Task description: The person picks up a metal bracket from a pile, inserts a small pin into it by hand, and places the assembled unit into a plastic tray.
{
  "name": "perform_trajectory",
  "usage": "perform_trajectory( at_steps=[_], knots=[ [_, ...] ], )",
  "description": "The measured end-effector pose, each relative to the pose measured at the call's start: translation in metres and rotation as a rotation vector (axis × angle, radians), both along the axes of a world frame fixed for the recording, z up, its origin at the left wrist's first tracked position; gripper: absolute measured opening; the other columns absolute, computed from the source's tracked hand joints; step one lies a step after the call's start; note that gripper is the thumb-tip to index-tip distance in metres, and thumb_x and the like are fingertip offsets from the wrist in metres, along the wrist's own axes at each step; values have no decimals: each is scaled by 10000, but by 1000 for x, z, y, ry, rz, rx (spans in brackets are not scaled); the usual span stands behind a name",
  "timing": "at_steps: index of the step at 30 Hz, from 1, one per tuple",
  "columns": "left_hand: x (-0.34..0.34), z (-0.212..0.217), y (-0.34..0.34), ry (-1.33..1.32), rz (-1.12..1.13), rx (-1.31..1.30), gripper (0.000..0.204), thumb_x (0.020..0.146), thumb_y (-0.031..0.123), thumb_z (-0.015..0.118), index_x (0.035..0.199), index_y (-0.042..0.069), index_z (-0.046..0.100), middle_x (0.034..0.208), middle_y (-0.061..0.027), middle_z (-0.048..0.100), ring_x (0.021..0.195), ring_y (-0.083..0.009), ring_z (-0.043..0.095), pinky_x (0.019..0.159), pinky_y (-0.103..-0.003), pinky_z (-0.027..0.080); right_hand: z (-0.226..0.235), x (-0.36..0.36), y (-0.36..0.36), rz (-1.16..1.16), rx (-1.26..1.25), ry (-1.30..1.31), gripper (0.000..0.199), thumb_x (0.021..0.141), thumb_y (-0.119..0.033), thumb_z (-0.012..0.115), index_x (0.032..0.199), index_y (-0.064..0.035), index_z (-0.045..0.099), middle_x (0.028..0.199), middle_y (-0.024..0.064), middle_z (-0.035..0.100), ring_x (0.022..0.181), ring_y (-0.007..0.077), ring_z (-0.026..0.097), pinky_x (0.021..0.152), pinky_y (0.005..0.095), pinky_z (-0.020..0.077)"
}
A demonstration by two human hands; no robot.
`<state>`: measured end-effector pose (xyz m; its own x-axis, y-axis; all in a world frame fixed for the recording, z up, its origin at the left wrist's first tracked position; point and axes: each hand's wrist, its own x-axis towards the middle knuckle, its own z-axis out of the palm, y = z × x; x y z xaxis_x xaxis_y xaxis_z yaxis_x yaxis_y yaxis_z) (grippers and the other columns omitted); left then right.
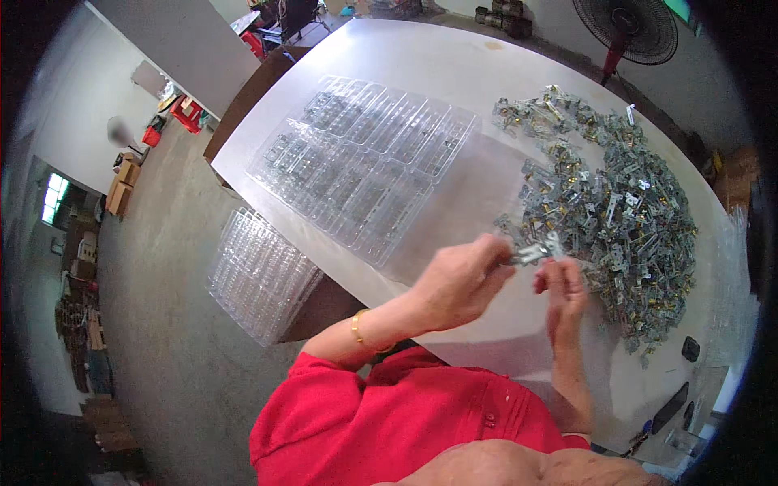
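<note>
My left hand (463, 282) is closed, thumb and fingers pinching a few small silvery metal brackets (532, 253) by their left end. Just under the right end of these brackets is my right hand (562, 293), its fingers curled together. Whether it grips a piece too is hidden by the fingers. A wide heap of similar metal brackets (632, 219), some with brass-coloured bits, lies beyond and to the right of my hands. Clear plastic trays (381, 231) with long compartments sit to the left, many compartments holding metal pieces.
Everything lies on a white table (454, 49). Below its left edge stands a stack of clear ribbed trays (261, 275) on a brown box. A fan (626, 31) stands past the far right edge. Small dark objects (690, 350) lie at the near right.
</note>
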<state>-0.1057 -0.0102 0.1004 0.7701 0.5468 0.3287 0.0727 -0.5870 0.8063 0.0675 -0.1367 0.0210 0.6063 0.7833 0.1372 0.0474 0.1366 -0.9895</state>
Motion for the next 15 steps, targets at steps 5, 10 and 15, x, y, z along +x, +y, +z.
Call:
perform_trajectory(
  at_steps=[5, 10, 15],
  knots=[
    [-45, 44, 41, -3, 270, 151, 199, 871, 43, 696, 1047, 1, 611, 921, -100, 683, 883, -154, 669, 783, -299, 528, -26, -56, 18, 299, -158, -24, 108, 988, -146, 573, 999, -49, 620, 745, 16, 592, 674, 105, 565, 622, 266, 479],
    [-80, 61, 125, 19, 554, 213, 158, 877, 83, 683, 1004, -4, 649, 869, -75, 691, 805, -146, 661, 736, -276, 522, -31, -93, 39, 588, -113, -252, 101, 947, -152, 606, 980, -62, 636, 761, 128, 605, 675, 230, 619, 614, 345, 486],
    [-101, 59, 226, 156, 704, 248, 217, 851, 170, 700, 945, -25, 709, 793, -76, 708, 717, -124, 644, 677, -282, 516, -40, -101, 44, 668, -17, -455, 105, 902, -148, 610, 953, -61, 640, 835, 177, 640, 765, 373, 634, 655, 441, 497]
  ],
)
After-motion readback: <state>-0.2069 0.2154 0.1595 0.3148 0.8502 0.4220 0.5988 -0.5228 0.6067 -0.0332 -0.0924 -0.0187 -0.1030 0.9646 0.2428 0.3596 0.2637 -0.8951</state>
